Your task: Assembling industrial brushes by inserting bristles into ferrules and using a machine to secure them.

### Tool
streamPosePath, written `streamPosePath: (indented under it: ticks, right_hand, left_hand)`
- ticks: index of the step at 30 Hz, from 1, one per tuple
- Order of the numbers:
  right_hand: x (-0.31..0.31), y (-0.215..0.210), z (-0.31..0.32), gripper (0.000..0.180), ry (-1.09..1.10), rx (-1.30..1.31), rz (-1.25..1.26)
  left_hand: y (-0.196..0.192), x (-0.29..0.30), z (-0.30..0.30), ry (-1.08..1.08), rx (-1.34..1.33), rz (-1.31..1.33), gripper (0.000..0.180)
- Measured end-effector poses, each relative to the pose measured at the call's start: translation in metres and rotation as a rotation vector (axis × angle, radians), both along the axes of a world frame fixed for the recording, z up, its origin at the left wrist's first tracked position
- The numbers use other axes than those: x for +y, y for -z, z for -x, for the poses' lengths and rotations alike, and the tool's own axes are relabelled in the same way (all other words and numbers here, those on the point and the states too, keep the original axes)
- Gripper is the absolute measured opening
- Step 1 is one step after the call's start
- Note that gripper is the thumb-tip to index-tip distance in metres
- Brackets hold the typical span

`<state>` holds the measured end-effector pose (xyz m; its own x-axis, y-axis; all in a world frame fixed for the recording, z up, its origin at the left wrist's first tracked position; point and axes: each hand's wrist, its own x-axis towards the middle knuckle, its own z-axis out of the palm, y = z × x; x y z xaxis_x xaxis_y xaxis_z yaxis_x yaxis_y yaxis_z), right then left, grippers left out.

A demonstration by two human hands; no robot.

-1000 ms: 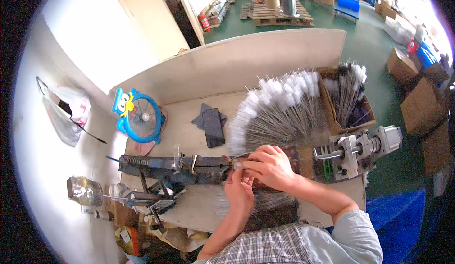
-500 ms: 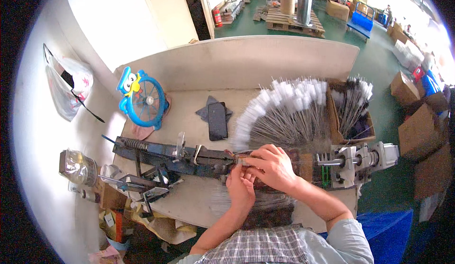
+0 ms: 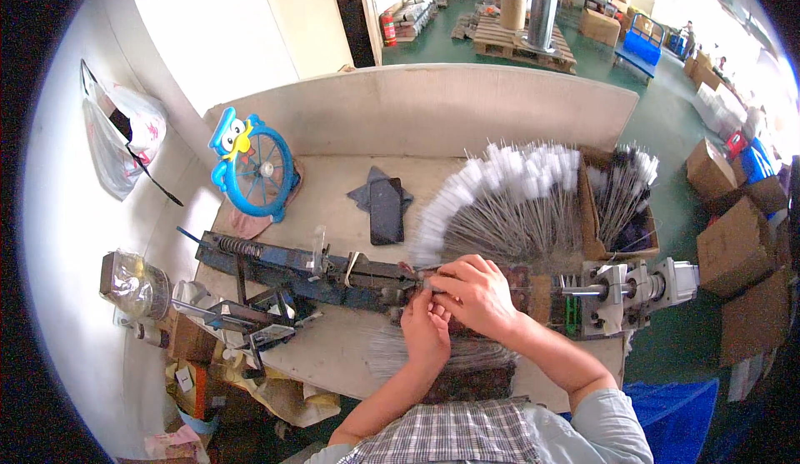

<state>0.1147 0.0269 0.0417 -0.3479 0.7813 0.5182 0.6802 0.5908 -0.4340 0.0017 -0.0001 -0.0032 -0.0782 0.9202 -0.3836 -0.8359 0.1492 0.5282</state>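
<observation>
My left hand [image 3: 426, 329] and my right hand [image 3: 477, 296] meet at the inner end of a long dark metal machine bar [image 3: 317, 274]. The fingers of both are closed in a pinch, the right hand reaching over from the right. What they hold is too small and covered to make out. Just beyond them fans a big pile of white-tipped wire brushes [image 3: 500, 189]. Thin loose wires [image 3: 392, 354] lie under and beside my left wrist. To the right of my right hand stands a metal shaft in grey clamps [image 3: 617, 289], in line with the bar.
A black phone [image 3: 386, 214] lies on a grey cloth. Left of it stands a blue cartoon fan [image 3: 260, 171]. Dark-tipped brushes fill a cardboard box [image 3: 590, 214] at the right. A raised board [image 3: 417, 110] edges the table's far side, and a plastic bag [image 3: 125, 143] hangs on the wall.
The whole view has shifted slightly. Both hands stay pinched together at the same place on the bar, with only small finger movement.
</observation>
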Motion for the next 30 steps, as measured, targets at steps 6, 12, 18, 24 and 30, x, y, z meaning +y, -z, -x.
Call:
streamPosePath:
  ticks: [6,12,18,24,30]
  right_hand:
    - [-0.002,0.004,0.001,0.032,0.023,0.025,-0.055]
    - [-0.007,-0.003,-0.005,0.033,0.082,-0.016,-0.136]
    - [-0.009,-0.002,-0.01,0.027,0.101,-0.014,-0.172]
    - [-0.009,-0.002,-0.011,0.024,0.088,-0.024,-0.139]
    - [-0.007,0.001,-0.011,0.024,0.094,-0.005,-0.18]
  left_hand:
    - [-0.002,0.0,0.001,0.021,0.009,0.004,0.013]
    - [-0.002,0.0,-0.002,0.01,0.047,0.0,0.009]
    - [-0.005,0.001,-0.004,-0.013,0.074,-0.019,0.003]
    - [-0.004,0.002,-0.003,0.0,0.093,0.008,0.008]
    - [-0.009,0.002,-0.005,0.003,0.092,0.006,0.008]
